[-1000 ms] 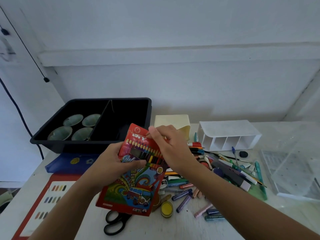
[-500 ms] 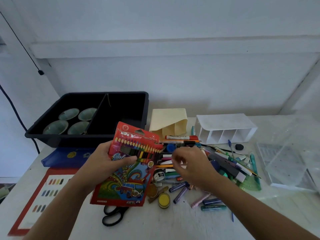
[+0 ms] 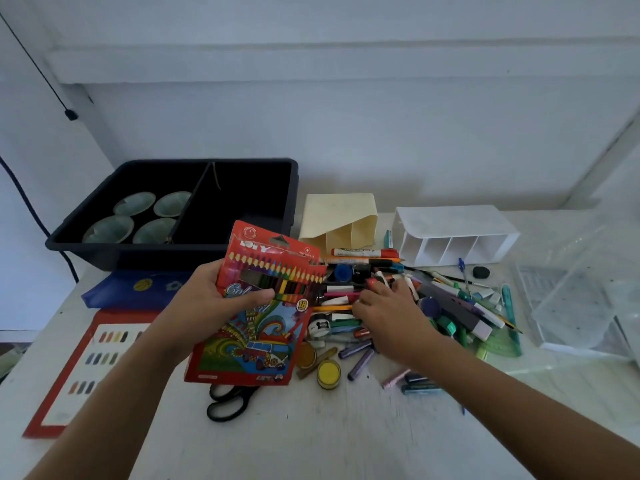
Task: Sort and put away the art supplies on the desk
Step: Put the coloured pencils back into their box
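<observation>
My left hand (image 3: 207, 303) holds a red box of coloured pencils (image 3: 263, 327) tilted above the desk, thumb across its front window. My right hand (image 3: 394, 317) is down in the pile of pens, markers and crayons (image 3: 446, 306) just right of the box. Its fingers curl over the pens near a small red item; whether they grip anything is hidden. Black scissors (image 3: 228, 403) lie below the box, and a yellow paint pot (image 3: 328, 374) sits next to them.
A black divided tray (image 3: 294, 188) with several small bowls stands at the back left. A cream organiser (image 3: 337, 211) and a white compartment organiser (image 3: 450, 223) lie behind the pile. A clear plastic box (image 3: 581, 289) sits right, and a red-framed colour chart (image 3: 86, 362) and blue tray (image 3: 138, 289) left.
My right hand left the top of the pencil box and dropped to the right into the pile. The box stays in my left hand.
</observation>
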